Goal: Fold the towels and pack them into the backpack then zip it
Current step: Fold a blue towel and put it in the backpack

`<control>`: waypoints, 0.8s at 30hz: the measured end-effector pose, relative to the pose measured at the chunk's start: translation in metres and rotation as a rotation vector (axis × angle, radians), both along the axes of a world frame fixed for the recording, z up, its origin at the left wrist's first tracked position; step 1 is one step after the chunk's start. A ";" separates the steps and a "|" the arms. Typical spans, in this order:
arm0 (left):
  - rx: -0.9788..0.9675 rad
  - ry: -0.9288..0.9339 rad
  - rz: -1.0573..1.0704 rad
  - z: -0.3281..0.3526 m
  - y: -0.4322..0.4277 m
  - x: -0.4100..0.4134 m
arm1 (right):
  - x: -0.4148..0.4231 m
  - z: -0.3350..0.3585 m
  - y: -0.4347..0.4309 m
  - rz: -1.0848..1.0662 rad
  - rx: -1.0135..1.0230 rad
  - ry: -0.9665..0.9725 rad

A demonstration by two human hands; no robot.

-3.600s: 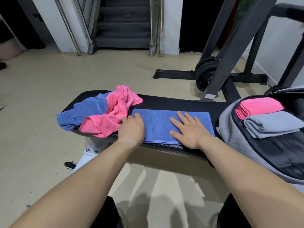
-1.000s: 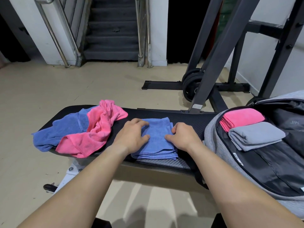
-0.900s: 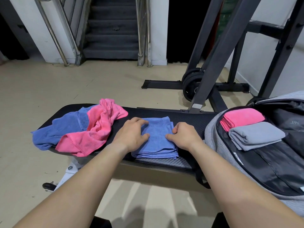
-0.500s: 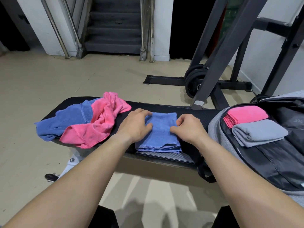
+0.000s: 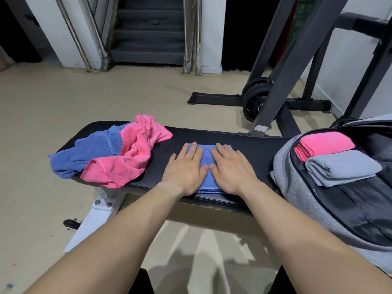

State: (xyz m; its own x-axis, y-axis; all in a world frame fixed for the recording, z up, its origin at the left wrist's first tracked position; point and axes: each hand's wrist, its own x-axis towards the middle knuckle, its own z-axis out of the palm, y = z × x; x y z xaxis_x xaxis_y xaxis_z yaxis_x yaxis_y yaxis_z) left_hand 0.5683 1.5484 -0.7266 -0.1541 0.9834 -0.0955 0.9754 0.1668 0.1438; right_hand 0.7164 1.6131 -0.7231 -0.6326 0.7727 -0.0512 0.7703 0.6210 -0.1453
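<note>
A folded blue towel (image 5: pixel 205 160) lies on the black bench (image 5: pixel 250 149). My left hand (image 5: pixel 184 169) and my right hand (image 5: pixel 230 168) press flat on it side by side, fingers straight, covering most of it. On the bench's left end sit a crumpled pink towel (image 5: pixel 129 158) and a crumpled blue towel (image 5: pixel 89 152), overlapping. At the right the grey backpack (image 5: pixel 290 183) lies open, with a folded pink towel (image 5: pixel 324 143) and a folded grey towel (image 5: pixel 341 166) inside.
A dark metal rack (image 5: pixel 282 66) with weight plates (image 5: pixel 254 98) stands behind the bench. Stairs with metal railings (image 5: pixel 148 32) rise at the back. Beige floor (image 5: pixel 42 107) surrounds the bench, whose white leg (image 5: pixel 95 215) shows below.
The blue towel went from a long strip to a small folded square. My hands, curled at its edges half a second ago, now lie flat on top of it.
</note>
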 end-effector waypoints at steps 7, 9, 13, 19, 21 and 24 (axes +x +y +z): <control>-0.057 -0.050 0.003 -0.012 -0.001 -0.003 | 0.003 -0.014 0.007 -0.008 -0.142 0.007; -0.070 -0.065 0.001 -0.015 0.000 -0.005 | 0.002 -0.015 0.005 -0.011 -0.154 0.001; -0.071 -0.100 -0.006 -0.016 0.002 -0.008 | 0.003 -0.011 0.001 -0.025 -0.182 -0.003; -0.010 -0.186 -0.096 -0.011 -0.007 -0.021 | -0.002 -0.008 -0.019 -0.124 -0.206 -0.007; 0.103 -0.231 -0.095 -0.008 -0.011 -0.026 | -0.003 -0.003 -0.023 -0.134 -0.127 -0.033; 0.199 -0.152 0.049 0.000 -0.015 -0.030 | -0.001 0.010 -0.017 -0.117 0.045 -0.023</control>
State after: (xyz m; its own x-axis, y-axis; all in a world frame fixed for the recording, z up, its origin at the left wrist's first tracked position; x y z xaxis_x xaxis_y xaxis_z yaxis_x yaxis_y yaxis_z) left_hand 0.5378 1.5335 -0.7270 -0.2010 0.9768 0.0739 0.9316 0.1673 0.3228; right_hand 0.7157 1.5962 -0.7128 -0.5372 0.8430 -0.0285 0.8406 0.5322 -0.1012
